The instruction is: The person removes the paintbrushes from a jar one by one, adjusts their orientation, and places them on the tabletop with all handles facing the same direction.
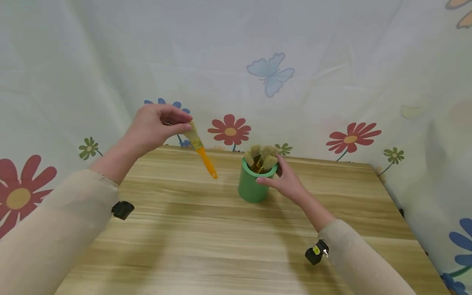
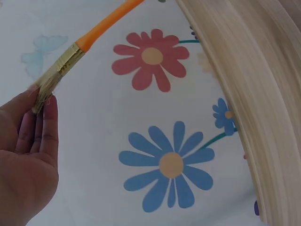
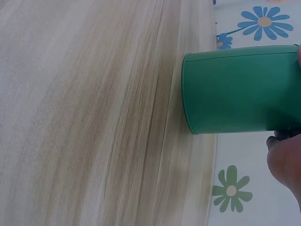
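Note:
By its pale bristles, my left hand (image 1: 155,127) pinches a flat paintbrush (image 1: 207,162) between thumb and fingertips. The brush's orange handle slants down and to the right, above the table; in the left wrist view, the metal band and bristle tuft of the paintbrush (image 2: 69,59) show plainly. On the right, a green cylindrical cup (image 1: 250,186) stands upright with several brushes (image 1: 270,153) in it, bristles up. My right hand (image 1: 289,184) grips this cup near its rim, thumb in front and fingers round the far side. The handles inside are mostly hidden.
The wood-grain table (image 1: 191,246) spreads under both arms. Behind it hangs a white cloth (image 1: 206,49) printed with flowers and a butterfly, and it also runs along the right side. Each sleeve has a small black camera (image 1: 123,209) at the wrist.

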### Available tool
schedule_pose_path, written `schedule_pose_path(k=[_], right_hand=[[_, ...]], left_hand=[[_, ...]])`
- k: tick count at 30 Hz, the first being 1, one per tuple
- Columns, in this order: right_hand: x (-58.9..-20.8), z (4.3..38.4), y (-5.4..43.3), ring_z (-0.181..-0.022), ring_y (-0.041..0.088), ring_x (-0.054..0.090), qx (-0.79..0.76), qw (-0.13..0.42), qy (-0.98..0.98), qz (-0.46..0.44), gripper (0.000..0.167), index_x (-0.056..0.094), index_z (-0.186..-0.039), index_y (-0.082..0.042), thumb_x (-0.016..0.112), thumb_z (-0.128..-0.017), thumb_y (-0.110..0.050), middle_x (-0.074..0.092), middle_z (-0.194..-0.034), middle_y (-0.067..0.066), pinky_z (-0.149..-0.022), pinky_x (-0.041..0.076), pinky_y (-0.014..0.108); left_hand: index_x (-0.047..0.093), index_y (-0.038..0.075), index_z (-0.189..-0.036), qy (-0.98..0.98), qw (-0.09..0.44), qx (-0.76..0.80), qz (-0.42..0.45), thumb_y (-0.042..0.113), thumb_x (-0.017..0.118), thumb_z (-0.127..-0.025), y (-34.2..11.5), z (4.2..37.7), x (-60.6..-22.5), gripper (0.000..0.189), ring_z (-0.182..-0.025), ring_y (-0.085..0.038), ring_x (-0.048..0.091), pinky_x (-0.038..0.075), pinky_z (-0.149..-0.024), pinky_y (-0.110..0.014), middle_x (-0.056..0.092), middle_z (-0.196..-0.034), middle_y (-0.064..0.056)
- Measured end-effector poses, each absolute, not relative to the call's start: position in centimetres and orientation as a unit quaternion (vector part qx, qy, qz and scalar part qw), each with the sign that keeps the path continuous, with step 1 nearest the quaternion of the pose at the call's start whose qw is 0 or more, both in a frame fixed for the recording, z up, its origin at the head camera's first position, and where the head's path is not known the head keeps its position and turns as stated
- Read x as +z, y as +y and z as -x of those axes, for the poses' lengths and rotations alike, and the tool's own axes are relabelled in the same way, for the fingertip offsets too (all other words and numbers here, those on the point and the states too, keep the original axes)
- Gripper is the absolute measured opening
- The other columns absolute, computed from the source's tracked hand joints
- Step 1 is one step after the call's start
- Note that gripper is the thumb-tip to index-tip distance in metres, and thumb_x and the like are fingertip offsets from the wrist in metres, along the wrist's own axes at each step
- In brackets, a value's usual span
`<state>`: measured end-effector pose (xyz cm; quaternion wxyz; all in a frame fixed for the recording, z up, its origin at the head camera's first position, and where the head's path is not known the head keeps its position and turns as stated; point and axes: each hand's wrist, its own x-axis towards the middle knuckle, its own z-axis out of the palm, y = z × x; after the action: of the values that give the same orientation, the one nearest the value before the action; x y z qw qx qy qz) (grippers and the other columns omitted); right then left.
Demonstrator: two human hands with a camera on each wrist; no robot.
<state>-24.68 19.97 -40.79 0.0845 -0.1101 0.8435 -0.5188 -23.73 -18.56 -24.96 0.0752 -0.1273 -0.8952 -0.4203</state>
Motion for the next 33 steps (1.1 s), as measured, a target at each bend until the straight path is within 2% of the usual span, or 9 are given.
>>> schedule_pose_path(k=[8, 11, 17, 22, 26, 33], right_hand=[[-40.8, 24.7, 20.0, -0.162, 0.037, 0.021, -0.519, 0.083, 0.844, 0.108, 0.122, 0.005, -0.172, -0.008, 0.087, -0.090, -0.045, 0.012, -0.177, 0.020, -0.130, 0.027, 0.052], [-40.8, 24.8, 20.0, -0.162, 0.037, 0.022, -0.522, 0.083, 0.842, 0.109, 0.123, 0.005, -0.172, -0.008, 0.088, -0.089, -0.044, 0.013, -0.177, 0.020, -0.129, 0.028, 0.052], [-40.8, 24.7, 19.9, -0.162, 0.036, 0.024, -0.529, 0.087, 0.837, 0.111, 0.126, 0.005, -0.172, -0.008, 0.090, -0.087, -0.045, 0.014, -0.177, 0.018, -0.129, 0.029, 0.052], [-40.8, 24.6, 19.8, -0.162, 0.037, 0.024, -0.531, 0.086, 0.836, 0.111, 0.127, 0.005, -0.172, -0.008, 0.090, -0.087, -0.045, 0.015, -0.177, 0.019, -0.129, 0.030, 0.053], [-40.8, 24.7, 19.8, -0.161, 0.037, 0.025, -0.529, 0.082, 0.837, 0.113, 0.127, 0.006, -0.172, -0.008, 0.091, -0.086, -0.046, 0.016, -0.177, 0.019, -0.128, 0.030, 0.052], [-40.7, 24.7, 19.9, -0.161, 0.037, 0.025, -0.527, 0.087, 0.838, 0.108, 0.126, 0.007, -0.172, -0.008, 0.091, -0.085, -0.046, 0.018, -0.176, 0.019, -0.129, 0.030, 0.052]], left_hand=[[0.081, 0.009, -0.118, -0.912, 0.000, -0.391, 0.125, 0.023, 0.085, -0.095, -22.1, 24.2, -27.2, 0.027, -0.097, -0.017, 0.073, 0.059, -0.078, -0.021, 0.080, -0.112, -0.006], [0.080, 0.008, -0.119, -0.915, -0.039, -0.378, 0.133, 0.022, 0.083, -0.097, -23.1, 24.1, -28.2, 0.027, -0.099, -0.020, 0.073, 0.060, -0.082, -0.023, 0.079, -0.112, -0.007], [0.080, 0.008, -0.118, -0.917, -0.101, -0.358, 0.147, 0.023, 0.084, -0.095, -24.5, 24.0, -30.7, 0.027, -0.098, -0.021, 0.074, 0.063, -0.091, -0.037, 0.080, -0.107, -0.003], [0.079, 0.006, -0.117, -0.907, -0.135, -0.368, 0.154, 0.020, 0.085, -0.094, -25.2, 24.2, -32.5, 0.028, -0.097, -0.020, 0.073, 0.063, -0.090, -0.035, 0.079, -0.104, -0.003], [0.078, 0.005, -0.116, -0.909, -0.143, -0.359, 0.160, 0.018, 0.084, -0.095, -25.5, 24.4, -33.8, 0.026, -0.097, -0.020, 0.073, 0.063, -0.088, -0.034, 0.079, -0.105, -0.003], [0.080, 0.005, -0.109, -0.927, -0.101, -0.307, 0.188, 0.012, 0.083, -0.095, -24.4, 24.4, -36.1, 0.017, -0.092, -0.018, 0.072, 0.064, -0.084, -0.039, 0.078, -0.099, 0.000]])
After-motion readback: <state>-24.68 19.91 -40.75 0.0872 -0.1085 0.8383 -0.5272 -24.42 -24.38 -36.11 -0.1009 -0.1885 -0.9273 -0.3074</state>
